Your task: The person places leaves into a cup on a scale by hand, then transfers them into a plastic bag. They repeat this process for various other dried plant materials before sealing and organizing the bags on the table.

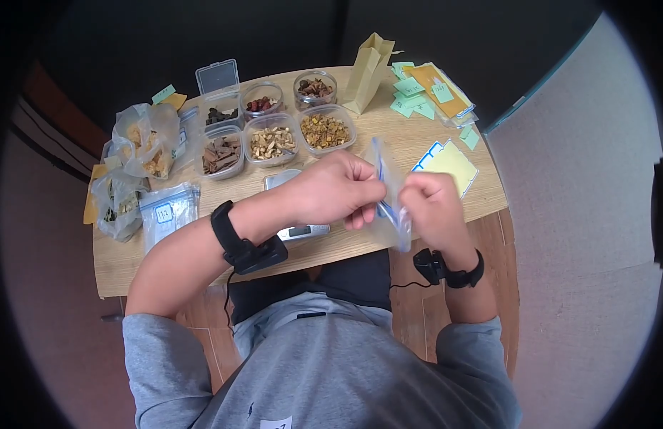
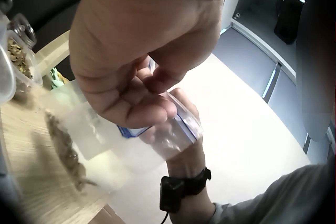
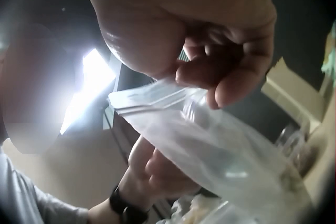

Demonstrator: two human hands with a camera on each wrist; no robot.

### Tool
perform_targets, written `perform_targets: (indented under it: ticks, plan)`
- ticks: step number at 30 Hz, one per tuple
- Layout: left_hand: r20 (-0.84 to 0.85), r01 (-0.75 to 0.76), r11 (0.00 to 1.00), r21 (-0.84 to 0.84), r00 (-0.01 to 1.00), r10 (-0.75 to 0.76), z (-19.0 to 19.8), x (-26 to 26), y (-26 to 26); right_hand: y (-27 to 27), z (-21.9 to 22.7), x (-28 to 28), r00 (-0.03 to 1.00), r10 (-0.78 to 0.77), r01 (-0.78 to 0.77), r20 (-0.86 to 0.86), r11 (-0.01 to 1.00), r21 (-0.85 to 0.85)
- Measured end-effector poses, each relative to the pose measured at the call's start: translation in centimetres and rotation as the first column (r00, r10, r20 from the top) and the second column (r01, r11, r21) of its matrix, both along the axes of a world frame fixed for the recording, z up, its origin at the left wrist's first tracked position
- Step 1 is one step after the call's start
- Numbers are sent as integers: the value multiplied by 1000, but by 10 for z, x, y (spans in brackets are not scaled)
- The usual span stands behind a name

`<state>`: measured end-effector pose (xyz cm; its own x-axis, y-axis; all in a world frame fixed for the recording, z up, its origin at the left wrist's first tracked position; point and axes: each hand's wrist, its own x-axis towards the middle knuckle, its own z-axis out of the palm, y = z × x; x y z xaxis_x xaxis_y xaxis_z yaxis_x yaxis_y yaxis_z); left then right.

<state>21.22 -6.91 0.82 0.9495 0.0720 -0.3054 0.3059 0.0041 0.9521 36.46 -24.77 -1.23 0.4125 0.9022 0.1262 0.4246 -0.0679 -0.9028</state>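
Observation:
A clear zip-lock bag (image 1: pixel 390 170) with a blue-edged seal hangs between both hands above the front of the table. Brown dried pieces (image 2: pixel 65 150) lie along its bottom in the left wrist view. My left hand (image 1: pixel 336 187) pinches the bag's top edge between thumb and fingers. On the other side, my right hand (image 1: pixel 436 207) grips the same zip edge, its fingers curled. In the right wrist view the bag's zip strip (image 3: pixel 152 100) runs just under the right fingertips. Partly hidden beneath the left forearm is a kitchen scale (image 1: pixel 303 232).
Tubs of dried herbs, such as yellowish pieces (image 1: pixel 324 133) and pale slices (image 1: pixel 273 144), stand in rows behind. A paper bag (image 1: pixel 368 71) is upright at the back. Green labels (image 1: pixel 410 87) and a yellow card (image 1: pixel 449 168) lie right; filled plastic bags (image 1: pixel 145 139) lie left.

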Motion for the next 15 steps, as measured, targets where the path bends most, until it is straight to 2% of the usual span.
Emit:
perform_targets:
  ticks: [1,3,5,6,7,8,9,10,11,12,14,15]
  plan:
    - [0,-49,998,-44,999,49,2,-3,1,-1,5,4,1000,2,-2,0,1000,0]
    - [2,-94,992,-86,996,94,8,-7,4,-6,14,19,974,-140,142,-181,990,-1]
    - [-89,-79,997,0,993,78,14,-13,8,-8,16,22,973,-122,120,-198,992,-21]
    - [-88,-80,997,0,993,79,17,-12,9,-9,17,23,984,-127,122,-123,991,-52]
    - [-86,-45,949,311,993,75,20,-12,8,-9,17,23,990,-129,125,-48,989,-83]
    - [-85,-7,806,591,994,70,21,-12,8,-9,18,25,991,-128,124,-48,989,-82]
    - [-84,-8,805,593,994,72,13,-14,8,-8,20,28,987,-160,161,15,985,-59]
    - [123,-140,776,615,989,82,4,-16,5,-7,22,29,978,-192,195,77,980,-33]
    - [325,-275,743,610,942,82,-1,-18,4,-5,24,28,979,-190,193,77,981,-31]
    - [324,-277,742,610,942,85,-5,-18,6,-2,26,26,984,-166,169,60,984,-49]
    - [513,-305,546,780,812,-279,11,-15,4,3,33,22,989,-143,145,42,987,-65]
    - [512,-304,546,780,813,-278,17,-11,3,8,38,21,991,-124,128,58,990,-67]
